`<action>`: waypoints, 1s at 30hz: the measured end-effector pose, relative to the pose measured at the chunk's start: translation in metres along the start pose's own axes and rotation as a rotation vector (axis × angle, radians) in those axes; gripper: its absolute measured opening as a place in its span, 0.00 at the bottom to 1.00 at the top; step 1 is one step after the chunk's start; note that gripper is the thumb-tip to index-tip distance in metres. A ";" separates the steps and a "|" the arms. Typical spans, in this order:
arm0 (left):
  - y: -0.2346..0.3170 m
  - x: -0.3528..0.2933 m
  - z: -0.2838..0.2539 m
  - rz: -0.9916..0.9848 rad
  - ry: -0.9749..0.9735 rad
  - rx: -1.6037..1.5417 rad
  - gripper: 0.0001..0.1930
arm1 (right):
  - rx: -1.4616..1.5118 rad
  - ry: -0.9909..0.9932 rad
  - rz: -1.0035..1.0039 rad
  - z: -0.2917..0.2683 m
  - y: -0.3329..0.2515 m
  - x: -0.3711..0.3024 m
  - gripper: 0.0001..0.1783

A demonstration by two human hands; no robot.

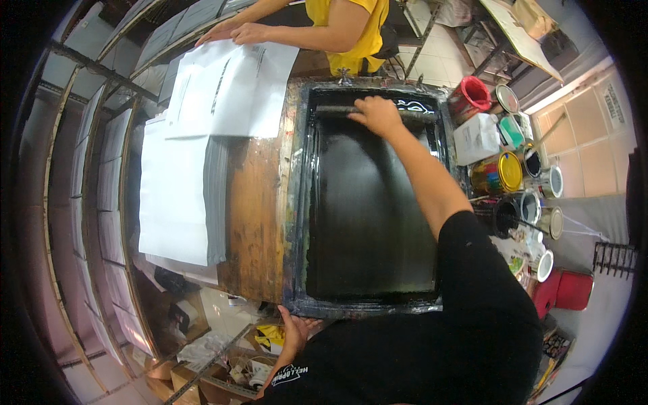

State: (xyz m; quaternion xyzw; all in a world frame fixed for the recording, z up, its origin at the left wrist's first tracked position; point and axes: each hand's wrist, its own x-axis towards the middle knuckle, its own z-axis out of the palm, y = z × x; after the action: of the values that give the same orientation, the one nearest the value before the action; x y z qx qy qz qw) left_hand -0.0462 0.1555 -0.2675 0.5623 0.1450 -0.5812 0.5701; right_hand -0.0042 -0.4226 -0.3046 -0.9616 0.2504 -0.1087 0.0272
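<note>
A screen printing frame (368,310) with a dark mesh wet with black ink (368,223) lies in front of me. My right hand (380,116) reaches across to its far end, fingers wrapped over a squeegee (334,109) that spans the mesh crosswise. Glossy black ink shows beyond the squeegee. My left hand (297,331) is at the frame's near left corner, thumb up along the edge and fingers closed around it; part of the grip is hidden.
Left of the frame is a wooden board (253,209) beside stacked white sheets (173,202). Across from me, a person in yellow (347,30) holds a large printed sheet (233,88). Several paint cans (496,172) crowd the right side. Racks (94,202) stand far left.
</note>
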 end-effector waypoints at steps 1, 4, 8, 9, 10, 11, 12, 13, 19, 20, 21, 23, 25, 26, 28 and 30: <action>0.002 -0.005 0.004 0.035 0.003 0.047 0.67 | -0.035 0.026 -0.011 0.003 -0.013 -0.020 0.25; 0.004 -0.008 0.000 0.081 -0.130 0.075 0.66 | 0.037 0.042 -0.023 -0.022 -0.077 -0.111 0.22; 0.010 -0.020 -0.003 0.161 -0.155 0.021 0.54 | 0.126 -0.190 0.067 -0.109 -0.170 -0.243 0.23; 0.017 -0.024 -0.002 0.183 -0.248 0.018 0.53 | 0.135 -0.236 0.083 -0.136 -0.190 -0.268 0.24; 0.024 -0.028 -0.002 0.213 -0.331 0.012 0.52 | 0.193 -0.249 0.088 -0.169 -0.209 -0.287 0.24; 0.032 -0.035 -0.001 0.266 -0.408 0.015 0.52 | 0.238 -0.256 0.089 -0.197 -0.223 -0.299 0.24; 0.041 -0.040 0.001 0.320 -0.489 0.012 0.53 | 0.230 -0.184 0.064 -0.223 -0.231 -0.303 0.22; 0.050 -0.044 0.003 0.378 -0.567 -0.026 0.55 | 0.216 -0.114 0.032 -0.249 -0.238 -0.300 0.20; 0.118 -0.046 0.082 1.080 -0.713 0.487 0.53 | -0.122 0.397 -0.004 -0.340 -0.234 -0.227 0.17; 0.107 -0.011 0.085 1.210 -0.476 0.904 0.52 | -0.137 0.447 -0.013 -0.348 -0.229 -0.218 0.17; 0.072 0.017 0.082 1.197 -0.166 1.270 0.52 | -0.136 0.503 -0.042 -0.349 -0.224 -0.206 0.18; 0.004 0.058 0.055 1.122 0.147 1.680 0.53 | -0.134 0.540 -0.049 -0.356 -0.218 -0.194 0.20; -0.032 0.083 0.030 1.116 0.156 1.793 0.57 | -0.124 0.530 -0.046 -0.367 -0.210 -0.177 0.21; -0.039 0.082 0.028 1.078 0.118 1.807 0.59 | -0.125 0.560 -0.051 -0.372 -0.206 -0.170 0.22; -0.040 0.085 0.034 1.003 0.079 1.825 0.62 | -0.119 0.505 -0.031 -0.386 -0.203 -0.156 0.21; -0.021 0.073 0.057 0.841 0.054 1.901 0.63 | -0.082 0.484 -0.021 -0.407 -0.207 -0.145 0.20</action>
State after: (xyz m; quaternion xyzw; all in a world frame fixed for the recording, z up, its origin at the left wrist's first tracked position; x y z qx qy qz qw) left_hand -0.0707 0.0795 -0.3183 0.7979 -0.5678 -0.1973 0.0448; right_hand -0.1194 -0.1703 0.0863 -0.9105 0.2437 -0.3260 -0.0736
